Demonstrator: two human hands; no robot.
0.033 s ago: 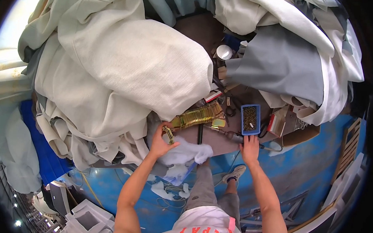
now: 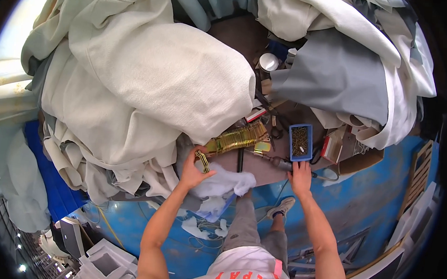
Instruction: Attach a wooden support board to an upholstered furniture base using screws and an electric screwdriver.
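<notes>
My left hand [image 2: 192, 172] is closed around a small stack of bent, gold-coloured metal strips [image 2: 202, 161]. Right beside it lies a long row of similar gold metal pieces [image 2: 237, 138], packed side by side on the brown tabletop [image 2: 267, 175]. My right hand [image 2: 301, 179] has its fingers stretched out at the near edge of a blue plastic box [image 2: 308, 157], which is filled with small brass-coloured screws [image 2: 299, 138]. A grey air tool [image 2: 281, 164] lies beside these fingers, and its hose runs under or past the hand; the exact contact is hidden.
A big cream fabric cover [image 2: 166, 76] heaps over the left side. Grey fabric [image 2: 338, 75] covers the right. Black-handled scissors [image 2: 276, 132], a white round container [image 2: 269, 62] and an open carton [image 2: 366, 163] lie around. White stuffing [image 2: 221, 184] hangs at the front edge.
</notes>
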